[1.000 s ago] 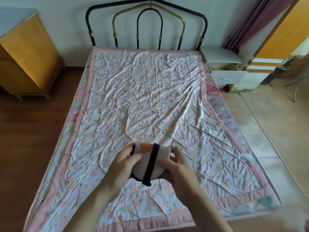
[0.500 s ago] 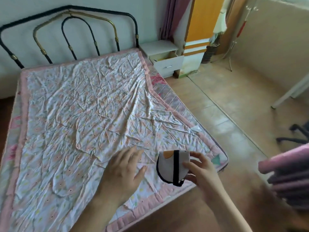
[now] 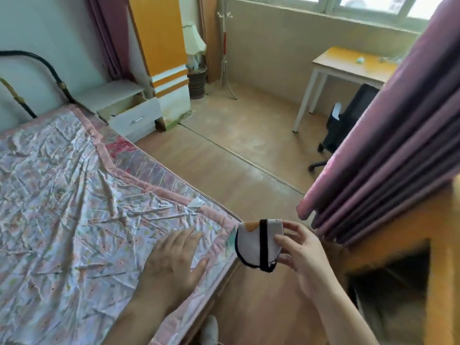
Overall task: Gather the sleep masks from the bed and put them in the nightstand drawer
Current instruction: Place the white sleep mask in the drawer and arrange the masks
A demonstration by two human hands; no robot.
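**Folded mask held off the corner of the bed**

Head view. The right hand (image 3: pixel 302 252) pinches a folded white mask (image 3: pixel 258 241) between thumb and fingers, in the air just past the bed's (image 3: pixel 74 195) near corner, above the floor (image 3: pixel 224 155). The mask's flat edge faces up and its rounded edge down; a black strap (image 3: pixel 263 242) runs top to bottom across it, along the longer axis, and an orange patch sits at the upper left. The left hand (image 3: pixel 174 260) lies flat on the wrinkled floral sheet, fingers spread, grasping nothing. Beside the bed's head stands a white nightstand (image 3: pixel 109 94) with its drawer (image 3: pixel 135 115) pulled out. A purple curtain (image 3: pixel 388 155) hangs at right; a desk (image 3: pixel 348 63) and a black chair (image 3: pixel 346 125) stand under the window.
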